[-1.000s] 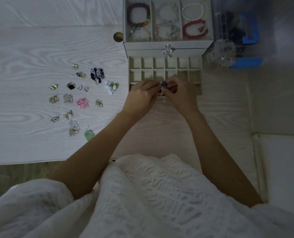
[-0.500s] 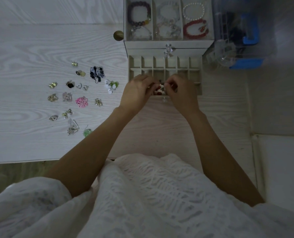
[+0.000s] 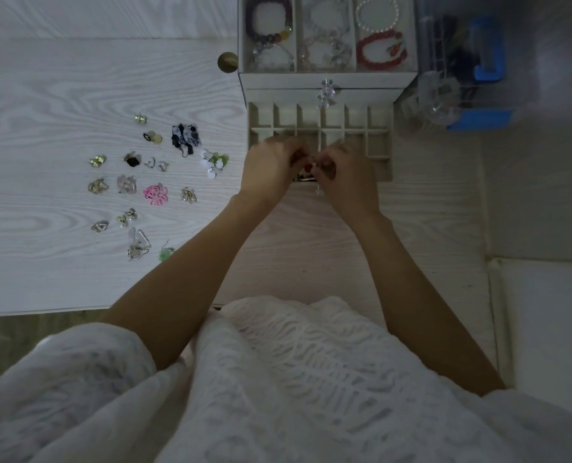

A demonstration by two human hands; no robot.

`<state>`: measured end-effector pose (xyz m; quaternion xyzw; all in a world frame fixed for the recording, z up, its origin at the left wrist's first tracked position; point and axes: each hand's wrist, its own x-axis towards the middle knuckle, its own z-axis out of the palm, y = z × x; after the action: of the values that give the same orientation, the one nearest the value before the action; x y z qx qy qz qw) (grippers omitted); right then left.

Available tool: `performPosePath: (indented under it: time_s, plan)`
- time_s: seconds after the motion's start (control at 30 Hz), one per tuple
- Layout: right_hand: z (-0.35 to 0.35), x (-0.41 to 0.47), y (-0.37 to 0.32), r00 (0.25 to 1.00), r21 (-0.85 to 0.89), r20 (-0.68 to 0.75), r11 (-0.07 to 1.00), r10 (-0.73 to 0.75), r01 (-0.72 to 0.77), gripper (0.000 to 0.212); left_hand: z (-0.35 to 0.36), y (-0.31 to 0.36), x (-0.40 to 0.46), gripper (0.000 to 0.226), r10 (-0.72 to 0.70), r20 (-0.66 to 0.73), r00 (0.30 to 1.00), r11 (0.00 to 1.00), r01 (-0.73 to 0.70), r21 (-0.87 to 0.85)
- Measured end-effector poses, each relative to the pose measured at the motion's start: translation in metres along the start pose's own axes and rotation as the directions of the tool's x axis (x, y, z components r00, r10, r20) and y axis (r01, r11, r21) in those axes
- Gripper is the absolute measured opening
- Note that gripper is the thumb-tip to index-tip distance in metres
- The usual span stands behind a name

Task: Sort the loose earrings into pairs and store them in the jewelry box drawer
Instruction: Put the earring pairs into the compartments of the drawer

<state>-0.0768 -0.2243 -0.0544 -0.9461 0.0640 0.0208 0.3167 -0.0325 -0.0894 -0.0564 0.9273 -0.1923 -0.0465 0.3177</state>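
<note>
The jewelry box drawer (image 3: 379,142) is pulled out, its small square compartments showing. My left hand (image 3: 271,170) and my right hand (image 3: 348,177) meet over the drawer's front row, fingers curled together around a small earring (image 3: 308,168) with a red spot. Which fingers pinch it is blurred. Several loose earrings lie on the white table to the left, among them a pink flower one (image 3: 156,194), a black and white pair (image 3: 186,138) and a white and green cluster (image 3: 214,162).
The box's top tray (image 3: 296,35) holds several bracelets in three sections. A clear container with blue parts (image 3: 461,68) stands right of the box. A brass knob (image 3: 228,61) sits left of it. The table's near edge runs at lower left.
Both hands have stayed together over the drawer's front row, shifting slightly toward the drawer. The blue bit seen between the fingers earlier is hidden; a red spot shows now.
</note>
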Motion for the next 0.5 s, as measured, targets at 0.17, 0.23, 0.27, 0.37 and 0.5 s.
performPosePath:
  time_s: [0.17,0.23,0.27,0.37,0.5]
  plan:
    - [-0.012,-0.004,0.008,0.999,0.081,0.044,0.996,-0.027,0.024,0.013,-0.002,-0.006,-0.013,0.014,0.042,-0.007,0.999,0.999,-0.042,0.013]
    - [-0.014,-0.005,0.008,0.996,0.075,0.091,0.997,-0.019,0.012,0.012,-0.002,-0.009,-0.013,0.016,0.056,-0.024,0.998,0.996,-0.054,0.073]
    - [-0.012,-0.004,0.008,0.995,0.069,0.098,0.998,0.001,-0.008,0.012,-0.001,-0.009,-0.012,0.015,0.06,-0.035,0.998,0.994,-0.057,0.099]
    - [-0.005,0.004,0.005,0.997,0.057,0.05,0.996,0.067,-0.069,0.011,-0.001,-0.004,-0.008,0.011,0.056,-0.022,0.998,0.986,-0.052,0.159]
    - [0.005,0.011,-0.002,0.993,0.075,-0.01,0.99,0.118,-0.117,0.007,-0.001,-0.003,-0.007,0.023,0.046,0.002,0.999,0.98,-0.045,0.193]
